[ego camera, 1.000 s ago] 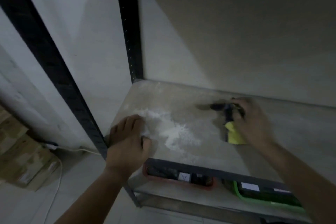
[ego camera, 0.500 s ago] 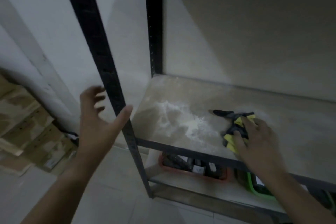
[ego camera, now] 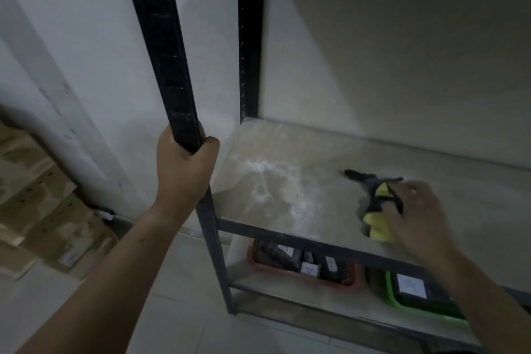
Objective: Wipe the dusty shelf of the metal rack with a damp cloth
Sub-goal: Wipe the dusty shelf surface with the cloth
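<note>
Holding perhaps tools (ego camera: 277, 253): red basket (ego camera: 330, 282) under shelf (ego camera: 316, 152)

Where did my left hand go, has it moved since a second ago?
Yes. The left hand left the front left corner of the shelf and rose to the front post, which it now grips above shelf level.

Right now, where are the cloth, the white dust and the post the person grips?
cloth (ego camera: 377, 231): head view, on its yellow lower fold.
dust (ego camera: 260, 181): head view, on the thick white patch.
post (ego camera: 159, 46): head view, on its dark front face.
</note>
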The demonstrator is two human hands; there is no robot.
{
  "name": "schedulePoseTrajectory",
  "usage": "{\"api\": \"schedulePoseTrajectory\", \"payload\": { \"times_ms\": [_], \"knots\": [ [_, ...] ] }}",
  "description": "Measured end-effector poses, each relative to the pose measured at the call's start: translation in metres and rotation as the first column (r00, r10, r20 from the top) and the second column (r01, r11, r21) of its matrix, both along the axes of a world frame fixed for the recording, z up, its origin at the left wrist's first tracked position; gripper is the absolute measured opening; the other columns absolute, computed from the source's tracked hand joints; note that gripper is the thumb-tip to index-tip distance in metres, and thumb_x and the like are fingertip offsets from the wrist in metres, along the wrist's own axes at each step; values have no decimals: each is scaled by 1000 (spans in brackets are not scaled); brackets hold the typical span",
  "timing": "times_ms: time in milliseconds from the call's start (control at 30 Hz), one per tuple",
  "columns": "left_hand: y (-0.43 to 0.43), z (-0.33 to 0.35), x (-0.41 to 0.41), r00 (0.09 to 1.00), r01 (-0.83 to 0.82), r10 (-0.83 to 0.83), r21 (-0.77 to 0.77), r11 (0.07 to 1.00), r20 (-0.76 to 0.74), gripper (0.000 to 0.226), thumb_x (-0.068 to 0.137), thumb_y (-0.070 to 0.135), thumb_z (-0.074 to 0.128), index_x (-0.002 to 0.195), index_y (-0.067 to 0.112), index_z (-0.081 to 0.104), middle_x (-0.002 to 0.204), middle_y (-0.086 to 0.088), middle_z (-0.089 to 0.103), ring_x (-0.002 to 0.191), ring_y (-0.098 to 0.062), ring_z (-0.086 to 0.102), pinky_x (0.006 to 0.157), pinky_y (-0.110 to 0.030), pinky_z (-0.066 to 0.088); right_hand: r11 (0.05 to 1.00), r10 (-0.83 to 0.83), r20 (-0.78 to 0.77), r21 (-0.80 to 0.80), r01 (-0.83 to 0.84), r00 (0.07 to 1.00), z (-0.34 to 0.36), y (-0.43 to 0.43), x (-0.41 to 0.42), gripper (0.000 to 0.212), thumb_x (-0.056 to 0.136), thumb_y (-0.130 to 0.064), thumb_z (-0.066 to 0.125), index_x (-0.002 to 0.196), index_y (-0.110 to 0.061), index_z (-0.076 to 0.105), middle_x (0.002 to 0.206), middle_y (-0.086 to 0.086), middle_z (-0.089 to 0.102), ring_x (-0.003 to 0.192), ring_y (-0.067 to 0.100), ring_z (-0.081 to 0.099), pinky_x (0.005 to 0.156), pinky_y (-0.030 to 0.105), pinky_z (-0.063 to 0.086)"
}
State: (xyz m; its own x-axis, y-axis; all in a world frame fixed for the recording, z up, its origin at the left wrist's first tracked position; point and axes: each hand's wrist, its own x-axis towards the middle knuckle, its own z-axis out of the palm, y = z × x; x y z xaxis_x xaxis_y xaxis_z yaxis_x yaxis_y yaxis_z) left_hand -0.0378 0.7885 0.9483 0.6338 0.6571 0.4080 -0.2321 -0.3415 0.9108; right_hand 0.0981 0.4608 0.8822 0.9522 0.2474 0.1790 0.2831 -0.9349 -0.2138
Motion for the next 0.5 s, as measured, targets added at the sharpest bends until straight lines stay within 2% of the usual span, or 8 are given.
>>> {"api": "schedulePoseTrajectory", "payload": {
  "times_ms": [67,133,233,333,433,500],
  "knots": [
    [1,-2,2,1000,-4,5,-4,1000,23,21,75,8,52,68,18,35,63,-4,34,52,-11,36,49,-25,32,993,51,10,-107,-49,999,-14,-2,-10,56,79,-54,33,120,-19,47,122,14,48,102,35,52,88,44,47],
    [3,-4,4,999,-16,15,3,1000,30,20,75,7,51,68,17,35,63,-4,34,52,-12,35,49,-25,30,992,69,33,-112,-65,997,-22,17,-19,51,81,-53,33,121,-23,43,126,14,45,106,36,50,90,46,45],
    [2,-4,4,999,-7,6,25,1000,51,23,76,7,51,66,18,33,59,0,31,49,-11,33,46,-23,28,994,108,72,-11,-107,992,-22,71,-31,40,85,-44,35,118,-25,51,128,9,46,107,32,49,94,45,43],
    [2,-5,3,998,-11,8,55,998,57,25,77,5,50,65,18,32,56,5,29,48,-11,31,46,-24,27,967,240,64,69,-245,969,-26,134,-51,41,88,-39,33,120,-25,54,129,8,46,109,30,48,91,42,44],
    [3,-3,3,999,6,-8,61,998,35,21,76,6,50,67,12,32,58,-1,29,49,-14,31,46,-27,27,877,442,-4,211,-431,897,-23,154,-46,40,89,-27,48,127,-20,56,127,7,47,111,26,47,93,34,43],
    [3,-2,1,999,15,-17,69,998,27,20,76,6,50,67,13,33,60,-4,30,50,-13,32,47,-26,29,825,485,-54,359,-436,873,-12,134,-27,38,88,-21,50,124,-19,59,122,4,52,107,17,50,93,22,41]
  ]
}}
